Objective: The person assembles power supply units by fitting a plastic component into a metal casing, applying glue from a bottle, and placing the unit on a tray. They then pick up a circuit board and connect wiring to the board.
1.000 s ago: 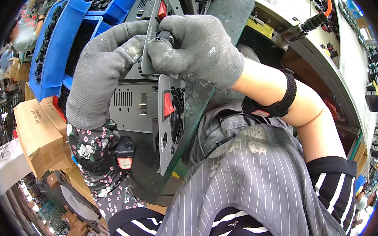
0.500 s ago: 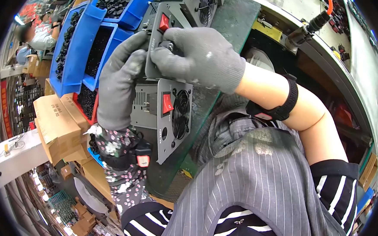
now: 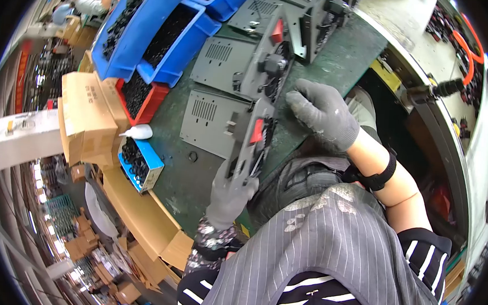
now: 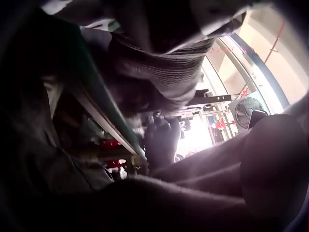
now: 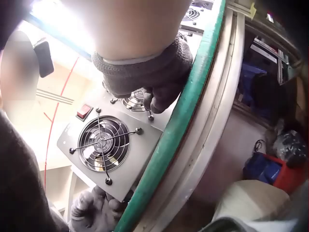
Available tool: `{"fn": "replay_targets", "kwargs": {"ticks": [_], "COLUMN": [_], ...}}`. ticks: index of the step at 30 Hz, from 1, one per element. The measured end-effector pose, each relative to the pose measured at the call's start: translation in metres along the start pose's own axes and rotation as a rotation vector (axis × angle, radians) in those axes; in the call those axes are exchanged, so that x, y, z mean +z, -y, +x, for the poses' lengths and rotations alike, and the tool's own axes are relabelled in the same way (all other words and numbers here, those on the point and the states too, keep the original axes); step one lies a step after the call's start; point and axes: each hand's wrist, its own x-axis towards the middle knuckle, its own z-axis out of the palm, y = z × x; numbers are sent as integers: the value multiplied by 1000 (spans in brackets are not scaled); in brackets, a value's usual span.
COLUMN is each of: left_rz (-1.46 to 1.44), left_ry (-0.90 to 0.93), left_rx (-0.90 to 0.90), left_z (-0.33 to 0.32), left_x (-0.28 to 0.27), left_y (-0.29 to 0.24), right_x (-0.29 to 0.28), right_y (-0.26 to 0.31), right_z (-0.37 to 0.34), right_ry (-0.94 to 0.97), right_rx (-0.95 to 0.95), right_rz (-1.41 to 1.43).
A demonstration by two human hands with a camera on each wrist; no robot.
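Observation:
My gloved left hand [image 3: 227, 199] grips the near end of the closest grey metal housing [image 3: 201, 122], its front panel between thumb and fingers. That panel carries a red rocker switch [image 5: 84, 112] and a round fan grille [image 5: 104, 142]. In the right wrist view, the left-hand fingers [image 5: 99, 198] lie at the panel's lower edge. My gloved right hand [image 3: 324, 113] is beside the housings near the bench edge, fingers loosely curled, with nothing visible in them. A second housing [image 3: 216, 61] stands behind the first, with a black part on its panel. The left wrist view is dark.
Blue bins [image 3: 171, 64] of black parts stand at the back left, with a red bin [image 3: 152, 105] nearer. A white bottle [image 3: 139, 131], a small blue box [image 3: 148, 163] and a black ring [image 3: 193, 156] lie left of the housings. A tool with an orange hose [image 3: 446, 88] is at right.
Both hands have left the second housing's panel. The left hand came down toward me to the closest housing's near end; the right moved right, off the black part. The head view has shifted.

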Motion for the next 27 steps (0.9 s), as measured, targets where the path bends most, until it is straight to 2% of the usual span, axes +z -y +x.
{"fn": "replay_targets", "kwargs": {"ticks": [2, 3, 5, 7, 8, 9, 10, 11, 13, 15, 17, 18, 20, 21, 23, 25, 27], "left_rz": [-329, -336, -152, -231, -62, 109, 7, -2, 307, 660, 850, 845, 1227, 1222, 1355, 1301, 528], "left_ry": [25, 14, 54, 17, 72, 123, 157, 141, 17, -117, -144, -155, -85, -79, 3, 70, -3], "left_rx": [-159, -148, 7, 4, 43, 79, -92, -84, 58, 463, 356, 359, 297, 306, 52, 87, 231], "left_z": [2, 4, 6, 9, 11, 14, 17, 24, 48, 79, 109, 125, 153, 161, 171, 173, 173], "left_x": [-3, 0, 9, 12, 8, 0, -11, -18, -27, -22, -14, -9, 4, 8, 19, 5, -20], "left_y": [22, 22, 15, 6, 1, -3, 0, -2, -11, -36, -54, -55, -56, -57, -60, -59, -48], "right_x": [3, 5, 10, 10, 13, 16, 19, 19, 12, 13, 16, 18, 18, 17, 14, 10, 7], "right_y": [-3, -4, -5, -6, -1, -3, -9, -13, -16, -22, -25, -25, -21, -19, -15, -3, -8], "right_z": [2, 4, 7, 7, 6, 6, 5, 5, 3, 1, 2, 1, -2, -3, -5, -10, -16], "right_ry": [34, 39, 46, 4, 5, 21, -20, -61, 12, 8, -4, -22, -52, -61, -11, -16, -117], "right_rx": [1, 15, 45, 5, 64, 59, -3, -67, -23, -47, -98, -90, -93, -92, -37, 28, 73], "right_rz": [7, 17, 6, 2, 123, 116, 141, 166, 139, 150, 122, 106, 75, 68, 52, 13, 304]}}
